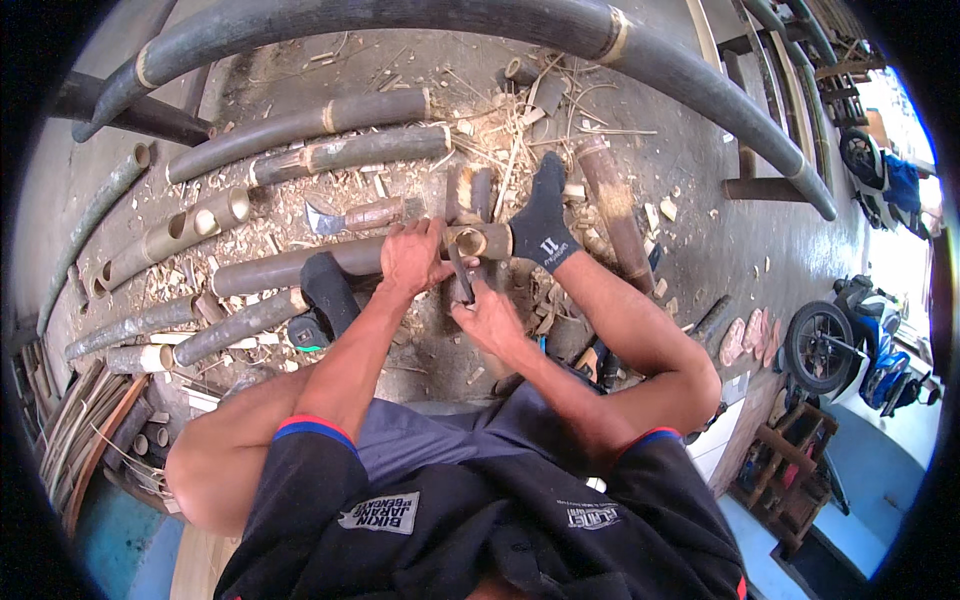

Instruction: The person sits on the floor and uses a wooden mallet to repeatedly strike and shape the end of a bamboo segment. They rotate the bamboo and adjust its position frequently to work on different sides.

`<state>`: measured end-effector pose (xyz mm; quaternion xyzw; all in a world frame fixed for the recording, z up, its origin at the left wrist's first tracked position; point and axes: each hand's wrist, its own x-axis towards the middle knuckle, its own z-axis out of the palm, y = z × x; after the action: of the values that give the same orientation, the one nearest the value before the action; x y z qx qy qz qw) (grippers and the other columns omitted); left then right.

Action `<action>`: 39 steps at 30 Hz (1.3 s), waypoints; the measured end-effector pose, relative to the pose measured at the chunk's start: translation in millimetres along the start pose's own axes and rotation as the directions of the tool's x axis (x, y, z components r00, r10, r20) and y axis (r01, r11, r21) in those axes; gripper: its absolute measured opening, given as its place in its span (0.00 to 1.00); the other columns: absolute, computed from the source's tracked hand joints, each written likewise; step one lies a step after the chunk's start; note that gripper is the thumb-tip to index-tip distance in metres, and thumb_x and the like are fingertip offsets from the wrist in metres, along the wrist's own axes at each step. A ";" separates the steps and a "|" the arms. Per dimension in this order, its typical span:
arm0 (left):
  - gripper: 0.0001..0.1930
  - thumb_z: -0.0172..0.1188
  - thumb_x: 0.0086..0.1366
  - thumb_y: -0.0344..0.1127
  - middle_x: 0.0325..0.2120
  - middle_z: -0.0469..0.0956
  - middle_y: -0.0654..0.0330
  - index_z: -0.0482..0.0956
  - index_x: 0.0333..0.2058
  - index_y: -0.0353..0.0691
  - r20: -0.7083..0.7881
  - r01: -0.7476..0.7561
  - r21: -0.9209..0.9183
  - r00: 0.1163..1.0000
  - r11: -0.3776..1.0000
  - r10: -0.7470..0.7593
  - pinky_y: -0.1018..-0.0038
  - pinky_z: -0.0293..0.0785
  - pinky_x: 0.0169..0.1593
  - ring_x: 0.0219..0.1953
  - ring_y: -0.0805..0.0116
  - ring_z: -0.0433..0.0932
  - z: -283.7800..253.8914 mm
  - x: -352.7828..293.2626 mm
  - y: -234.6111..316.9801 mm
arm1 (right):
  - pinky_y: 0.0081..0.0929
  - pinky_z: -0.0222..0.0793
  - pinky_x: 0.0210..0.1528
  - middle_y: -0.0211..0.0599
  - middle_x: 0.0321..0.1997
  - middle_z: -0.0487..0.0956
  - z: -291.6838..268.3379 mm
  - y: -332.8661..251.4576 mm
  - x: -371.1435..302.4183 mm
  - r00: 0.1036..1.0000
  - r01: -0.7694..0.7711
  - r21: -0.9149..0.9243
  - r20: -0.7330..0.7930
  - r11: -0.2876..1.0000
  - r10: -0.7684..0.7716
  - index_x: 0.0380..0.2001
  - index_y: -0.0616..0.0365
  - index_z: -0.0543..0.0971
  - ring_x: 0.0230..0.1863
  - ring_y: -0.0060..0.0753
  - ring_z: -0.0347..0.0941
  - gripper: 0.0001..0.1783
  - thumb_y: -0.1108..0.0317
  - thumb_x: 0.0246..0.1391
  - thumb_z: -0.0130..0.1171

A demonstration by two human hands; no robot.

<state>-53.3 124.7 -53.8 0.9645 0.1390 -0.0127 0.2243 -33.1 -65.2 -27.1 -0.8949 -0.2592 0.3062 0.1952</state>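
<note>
A brown bamboo pole (335, 262) lies crosswise before me, with a cut opening near its right part that shows pale inner wood. My left hand (410, 258) is wrapped over the pole just left of that opening, its thumb close to the blade. Closed round a narrow dark-bladed knife (460, 272), my right hand (488, 318) is on the near side of the pole, slightly blurred. The blade's tip reaches into the opening; its handle is mostly hidden in my fingers. My dark-socked feet (545, 215) press on the pole on either side.
Just beyond the pole lies a hatchet (350, 215). Wood chips and cut bamboo lengths (370, 150) litter the floor, including a pole with several holes (172, 240). A long raised bamboo pole (400, 22) arches across the far side. Motorcycles (850, 345) stand at the right.
</note>
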 end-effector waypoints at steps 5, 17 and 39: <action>0.26 0.67 0.53 0.55 0.33 0.83 0.50 0.77 0.40 0.39 -0.007 0.048 -0.044 0.999 0.998 -0.049 0.59 0.74 0.50 0.42 0.53 0.81 14.9 -2.1 -15.8 | 0.35 0.72 0.23 0.31 0.22 0.74 10.6 -87.8 25.5 0.864 -0.373 0.928 0.352 -0.011 0.360 0.39 0.60 0.74 0.22 0.29 0.71 0.13 0.60 0.63 0.58; 0.37 0.67 0.55 0.58 0.50 0.81 0.49 0.76 0.60 0.43 0.137 -0.048 -0.203 0.988 0.978 0.077 0.58 0.73 0.58 0.53 0.50 0.79 -10.0 -3.0 -21.2 | 0.33 0.70 0.19 0.34 0.22 0.74 16.2 -48.3 7.1 0.920 -0.370 0.735 0.206 0.568 0.332 0.37 0.59 0.73 0.16 0.31 0.70 0.15 0.59 0.60 0.63; 0.49 0.72 0.36 0.75 0.32 0.84 0.46 0.76 0.49 0.43 0.072 0.170 -0.037 0.983 0.985 -0.167 0.51 0.71 0.55 0.41 0.49 0.84 1.8 11.5 11.6 | 0.33 0.69 0.20 0.37 0.19 0.75 -11.4 -21.3 6.8 0.913 -0.374 0.714 0.173 0.591 0.369 0.35 0.63 0.76 0.16 0.30 0.72 0.12 0.64 0.57 0.62</action>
<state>-39.0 116.9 -51.4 0.9431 0.2128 -0.0616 0.2479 -28.4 -46.5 -10.9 -0.7729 0.0773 0.4209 0.4684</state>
